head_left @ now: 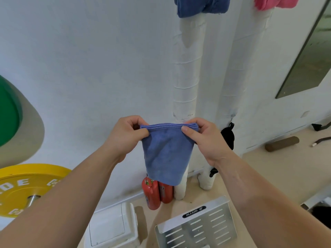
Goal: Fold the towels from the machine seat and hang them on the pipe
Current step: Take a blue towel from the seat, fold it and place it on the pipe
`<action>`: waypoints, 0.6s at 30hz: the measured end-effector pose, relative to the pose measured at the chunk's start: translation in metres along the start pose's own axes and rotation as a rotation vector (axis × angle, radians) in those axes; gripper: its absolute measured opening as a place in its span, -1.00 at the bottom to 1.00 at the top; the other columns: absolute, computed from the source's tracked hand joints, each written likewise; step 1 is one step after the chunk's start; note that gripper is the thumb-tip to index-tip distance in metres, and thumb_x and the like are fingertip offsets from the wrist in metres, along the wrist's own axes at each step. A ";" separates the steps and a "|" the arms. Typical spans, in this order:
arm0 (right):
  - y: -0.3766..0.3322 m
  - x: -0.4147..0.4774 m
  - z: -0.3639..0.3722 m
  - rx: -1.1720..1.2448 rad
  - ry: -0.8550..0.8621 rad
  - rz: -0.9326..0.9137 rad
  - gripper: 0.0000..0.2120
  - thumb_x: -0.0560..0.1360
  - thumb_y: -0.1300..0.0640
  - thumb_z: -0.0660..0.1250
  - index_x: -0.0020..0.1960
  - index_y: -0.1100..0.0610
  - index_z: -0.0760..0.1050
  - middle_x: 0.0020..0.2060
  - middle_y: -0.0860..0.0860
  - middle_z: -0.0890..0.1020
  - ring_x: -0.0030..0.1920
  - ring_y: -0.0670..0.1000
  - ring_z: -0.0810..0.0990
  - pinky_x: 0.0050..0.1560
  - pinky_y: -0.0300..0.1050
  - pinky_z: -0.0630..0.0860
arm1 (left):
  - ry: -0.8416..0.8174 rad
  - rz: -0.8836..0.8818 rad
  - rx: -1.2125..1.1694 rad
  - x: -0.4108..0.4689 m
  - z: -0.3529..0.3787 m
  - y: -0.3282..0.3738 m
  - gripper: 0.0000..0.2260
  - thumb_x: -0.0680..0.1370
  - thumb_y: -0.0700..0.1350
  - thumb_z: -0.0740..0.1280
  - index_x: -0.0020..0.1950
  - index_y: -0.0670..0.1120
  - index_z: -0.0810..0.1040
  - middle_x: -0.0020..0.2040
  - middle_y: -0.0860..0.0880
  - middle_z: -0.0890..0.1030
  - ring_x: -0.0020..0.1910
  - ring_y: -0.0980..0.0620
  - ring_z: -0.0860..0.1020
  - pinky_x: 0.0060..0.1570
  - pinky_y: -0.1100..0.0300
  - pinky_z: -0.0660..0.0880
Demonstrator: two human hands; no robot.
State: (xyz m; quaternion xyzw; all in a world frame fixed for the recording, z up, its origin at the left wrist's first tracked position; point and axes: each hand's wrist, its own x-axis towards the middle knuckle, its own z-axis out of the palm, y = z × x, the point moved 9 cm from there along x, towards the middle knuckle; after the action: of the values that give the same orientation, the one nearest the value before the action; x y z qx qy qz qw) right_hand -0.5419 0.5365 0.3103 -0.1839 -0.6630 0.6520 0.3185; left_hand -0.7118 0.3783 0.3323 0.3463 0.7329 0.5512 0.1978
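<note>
A folded blue towel (166, 154) hangs in mid-air just below the middle of the view, held up by its top edge between both hands. The left hand (125, 133) sits at 9 o'clock from the towel, thumb and curled fingers pinching the left corner of the layered hem. The right hand (202, 138) sits at 3 o'clock and pinches the right corner the same way, with the thumb on the near face of the cloth. The hem runs taut and level between the two pinches, and the rest of the towel drops freely toward 6 o'clock. Behind it, a white wrapped pipe (186, 77) rises against the wall toward 12 o'clock. At the frame's top edge a dark blue towel (202, 6) hangs in front of that pipe, with a pink towel (275, 2) at about 1 o'clock. Two red fire extinguishers (152, 194) stand on the floor directly below the held towel's lower edge, and a yellow weight plate (23, 188) lies at 8 o'clock
</note>
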 end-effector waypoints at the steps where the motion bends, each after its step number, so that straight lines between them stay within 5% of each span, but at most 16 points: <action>1: 0.000 0.000 0.001 0.007 0.003 -0.011 -0.96 0.53 0.29 0.44 -0.07 0.19 0.63 -0.18 0.03 0.69 -0.15 -0.07 0.64 -0.09 -0.22 0.55 | -0.002 -0.002 0.021 -0.001 0.000 -0.002 -0.76 0.43 -0.43 0.31 -0.29 -0.11 0.58 -0.35 -0.05 0.59 -0.28 -0.03 0.46 -0.24 0.06 0.35; 5: 0.004 0.000 0.012 -0.016 -0.057 -0.018 -0.89 0.50 0.29 0.48 -0.13 0.11 0.65 -0.20 0.04 0.70 -0.14 -0.03 0.65 -0.07 -0.18 0.57 | -0.123 0.021 0.165 -0.005 0.018 0.004 -0.72 0.40 -0.39 0.40 -0.04 -0.04 0.66 -0.15 0.00 0.69 -0.23 0.07 0.60 -0.22 0.17 0.54; 9: 0.008 0.001 0.016 -0.055 -0.081 0.001 -0.90 0.49 0.25 0.50 -0.14 0.07 0.67 -0.18 0.10 0.72 -0.12 0.04 0.67 0.02 0.05 0.62 | -0.228 0.153 0.413 -0.003 0.047 0.024 -0.69 0.46 -0.10 0.53 0.19 0.05 0.65 0.00 0.10 0.68 -0.05 0.21 0.63 -0.05 0.33 0.54; 13: 0.010 0.002 0.010 -0.056 -0.066 -0.012 -0.93 0.47 0.21 0.51 -0.06 0.13 0.66 -0.14 0.12 0.72 -0.09 0.03 0.67 0.07 0.07 0.62 | -0.261 0.160 0.491 0.000 0.063 0.030 -0.96 0.53 -0.08 0.45 -0.06 0.02 0.70 -0.12 0.06 0.69 -0.13 0.09 0.63 -0.16 0.25 0.54; 18: 0.052 -0.004 0.006 -0.300 -0.236 0.147 -0.64 0.37 0.22 0.60 0.13 0.10 0.65 0.00 0.00 0.74 0.04 -0.02 0.71 0.08 -0.02 0.65 | -0.182 0.148 0.500 0.006 0.065 0.028 -0.92 0.57 -0.13 0.39 -0.12 -0.03 0.65 -0.19 0.04 0.65 -0.24 0.08 0.55 -0.25 0.26 0.47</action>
State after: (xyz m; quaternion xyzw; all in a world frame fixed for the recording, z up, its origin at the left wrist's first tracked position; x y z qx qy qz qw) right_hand -0.5522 0.5339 0.2589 -0.1994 -0.7703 0.5845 0.1592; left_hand -0.6638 0.4309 0.3392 0.4851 0.7981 0.3329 0.1302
